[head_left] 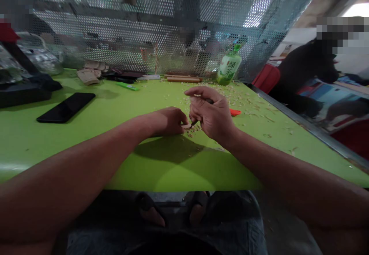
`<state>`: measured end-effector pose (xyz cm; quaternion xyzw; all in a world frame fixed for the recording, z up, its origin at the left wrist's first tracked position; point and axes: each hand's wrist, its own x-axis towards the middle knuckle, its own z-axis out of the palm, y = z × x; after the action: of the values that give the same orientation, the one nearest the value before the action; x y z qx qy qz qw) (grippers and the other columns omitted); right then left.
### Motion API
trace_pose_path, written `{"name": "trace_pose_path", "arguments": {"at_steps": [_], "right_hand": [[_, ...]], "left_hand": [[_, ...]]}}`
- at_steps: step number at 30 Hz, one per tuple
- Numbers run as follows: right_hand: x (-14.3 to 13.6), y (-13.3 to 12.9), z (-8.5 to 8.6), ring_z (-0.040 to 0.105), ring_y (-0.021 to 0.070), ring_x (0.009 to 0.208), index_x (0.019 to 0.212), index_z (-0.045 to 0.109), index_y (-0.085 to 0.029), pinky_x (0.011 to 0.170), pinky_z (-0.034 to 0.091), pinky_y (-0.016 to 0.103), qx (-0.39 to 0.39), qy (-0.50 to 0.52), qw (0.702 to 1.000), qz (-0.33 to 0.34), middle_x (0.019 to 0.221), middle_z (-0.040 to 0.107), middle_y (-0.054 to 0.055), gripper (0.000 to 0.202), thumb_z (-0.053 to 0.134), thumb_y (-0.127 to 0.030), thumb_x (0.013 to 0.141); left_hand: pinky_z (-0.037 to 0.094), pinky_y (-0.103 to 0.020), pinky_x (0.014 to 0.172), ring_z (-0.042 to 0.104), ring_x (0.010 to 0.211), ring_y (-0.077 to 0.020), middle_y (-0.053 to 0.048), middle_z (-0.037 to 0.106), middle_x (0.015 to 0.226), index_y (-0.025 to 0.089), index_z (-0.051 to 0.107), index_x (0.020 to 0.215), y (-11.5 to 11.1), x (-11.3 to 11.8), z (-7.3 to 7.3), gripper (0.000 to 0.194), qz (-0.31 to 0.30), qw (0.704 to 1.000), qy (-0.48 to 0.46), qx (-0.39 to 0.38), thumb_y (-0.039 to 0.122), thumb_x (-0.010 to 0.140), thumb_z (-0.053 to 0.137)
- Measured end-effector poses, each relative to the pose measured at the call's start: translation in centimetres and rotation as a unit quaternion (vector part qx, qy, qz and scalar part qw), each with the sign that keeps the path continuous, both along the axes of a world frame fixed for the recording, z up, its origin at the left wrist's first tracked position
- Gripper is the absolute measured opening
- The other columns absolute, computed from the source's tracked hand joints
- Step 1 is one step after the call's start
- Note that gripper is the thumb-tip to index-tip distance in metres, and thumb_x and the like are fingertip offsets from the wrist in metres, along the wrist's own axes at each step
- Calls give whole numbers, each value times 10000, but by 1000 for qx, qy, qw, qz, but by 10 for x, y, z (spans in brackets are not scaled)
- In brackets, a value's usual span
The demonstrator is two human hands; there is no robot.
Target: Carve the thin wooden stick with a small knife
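Observation:
Low over the green table (173, 170), my left hand (172, 121) is closed on a small pale wooden piece (186, 126), most of it hidden by the fingers. My right hand (209, 111) grips a thin dark carving tool (193, 124), its tip touching the piece; part of the handle shows above the thumb side. Small shavings (190, 134) lie under both hands. Just right of my right hand, a red-orange object (235, 112) rests on the table, partly hidden.
A phone (67, 108), a black stand (25, 88) and wood pieces (90, 72) are at left. Along the back lie a green cutter (127, 86), wooden strips (183, 78) and a green bottle (229, 66) before perforated metal (161, 28). A person (308, 67) sits at right.

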<state>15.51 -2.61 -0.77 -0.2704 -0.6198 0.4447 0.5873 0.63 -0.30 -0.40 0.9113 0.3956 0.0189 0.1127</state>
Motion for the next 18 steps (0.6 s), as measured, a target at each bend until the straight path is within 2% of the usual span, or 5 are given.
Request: {"name": "trace_pose_path", "arguments": {"at_steps": [4,6,16,18], "right_hand": [[3,7,0,326,74,395,896,580,-263,433,369,233,-9,56,995,-83,507,299,-105,63,599,-288,841],[3,8,-1,323,74,399,895,578,-266,442,381,234,-7,69,992,-102,514,299,-101,48,588,-278,851],[4,12,-2,351,83,432,936,586,-262,509,423,249,19,74,991,-108,531,345,-96,73,592,-299,875],[7,15,-1,399,96,458,955,590,-256,538,431,259,25,33,994,-104,530,372,-91,93,581,-317,885]], "left_hand": [[272,-291,567,437,540,-131,-47,651,677,163,727,822,-4,-3,3,235,-12,1000,-24,-4,297,767,542],[264,-294,565,421,533,-130,-48,640,663,151,727,834,-5,-3,4,242,-5,1000,-24,-4,295,768,544],[249,-301,551,397,510,-123,-49,612,608,137,723,809,-2,-1,4,238,47,999,-6,5,302,740,566],[270,-308,557,434,526,-141,-70,633,643,127,726,827,2,-3,0,254,64,998,1,22,294,727,564]]}}
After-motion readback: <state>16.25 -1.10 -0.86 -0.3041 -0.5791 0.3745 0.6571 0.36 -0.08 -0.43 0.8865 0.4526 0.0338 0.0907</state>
